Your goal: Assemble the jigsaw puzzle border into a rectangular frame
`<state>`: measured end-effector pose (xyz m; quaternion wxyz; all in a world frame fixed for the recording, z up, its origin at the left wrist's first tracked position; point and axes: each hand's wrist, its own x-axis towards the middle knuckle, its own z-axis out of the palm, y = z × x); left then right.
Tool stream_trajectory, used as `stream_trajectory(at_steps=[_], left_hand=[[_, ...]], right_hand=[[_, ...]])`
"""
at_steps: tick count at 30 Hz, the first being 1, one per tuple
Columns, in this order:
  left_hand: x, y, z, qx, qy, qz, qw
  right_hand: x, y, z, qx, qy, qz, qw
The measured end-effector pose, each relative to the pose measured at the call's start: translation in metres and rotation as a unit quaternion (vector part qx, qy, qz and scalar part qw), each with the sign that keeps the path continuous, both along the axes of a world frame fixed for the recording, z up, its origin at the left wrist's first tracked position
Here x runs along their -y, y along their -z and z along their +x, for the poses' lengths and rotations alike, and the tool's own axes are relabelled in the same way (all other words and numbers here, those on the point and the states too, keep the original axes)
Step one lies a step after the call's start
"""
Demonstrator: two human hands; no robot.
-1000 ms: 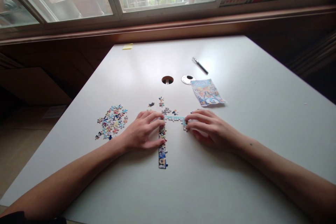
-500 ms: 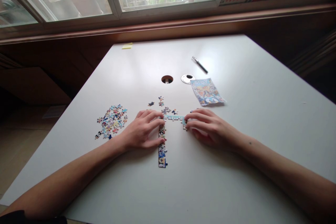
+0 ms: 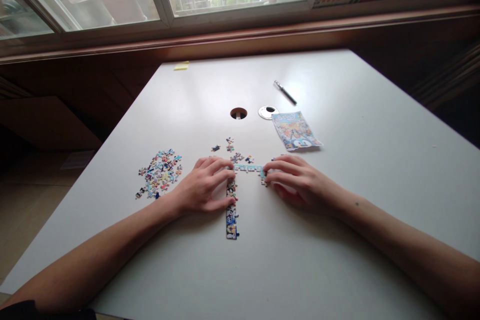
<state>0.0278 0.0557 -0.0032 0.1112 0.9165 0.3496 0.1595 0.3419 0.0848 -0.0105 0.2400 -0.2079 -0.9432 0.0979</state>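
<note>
A partly joined jigsaw puzzle border lies flat on the white table, with a strip running toward me, a pale blue strip across the top and a short piece down at the right. My left hand rests at the left strip, fingers apart, fingertips touching its upper part and thumb lower down. At the top right corner, my right hand lays its spread fingertips on the short end, partly covering it. Neither hand lifts anything. Loose puzzle pieces lie just beyond the top strip.
A pile of loose puzzle pieces lies left of my left hand. Farther back are a picture sheet, a round cover, a cable hole, a pen and a yellow sticky note. Windows line the far side.
</note>
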Motion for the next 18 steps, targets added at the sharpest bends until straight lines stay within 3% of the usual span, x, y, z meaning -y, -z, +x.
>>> stream_trajectory(at_steps=[18], left_hand=[[0.0001, -0.0009, -0.0006, -0.003, -0.003, -0.003, 1.000]], right_hand=[[-0.0005, -0.0005, 0.0001, -0.002, -0.005, -0.004, 1.000]])
